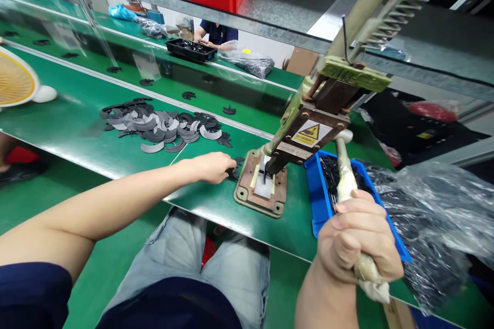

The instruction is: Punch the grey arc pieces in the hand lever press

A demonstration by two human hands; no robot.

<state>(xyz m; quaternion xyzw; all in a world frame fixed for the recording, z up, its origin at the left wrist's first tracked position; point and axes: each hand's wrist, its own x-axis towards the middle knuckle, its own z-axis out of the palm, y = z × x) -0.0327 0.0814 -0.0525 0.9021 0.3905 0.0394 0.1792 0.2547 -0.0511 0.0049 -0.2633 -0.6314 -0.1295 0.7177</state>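
My right hand is closed round the cloth-wrapped lever handle of a green hand press that stands on a rusty base plate. My left hand rests on the green bench just left of that base, fingers pinched on a small dark curved part. Further left on the bench lies a pile of grey and black curved parts.
A blue tray with dark parts sits right of the press, beside a clear plastic bag of black parts. Single parts lie on the green belt behind. Across it, another person works at a black tray. A yellow fan stands far left.
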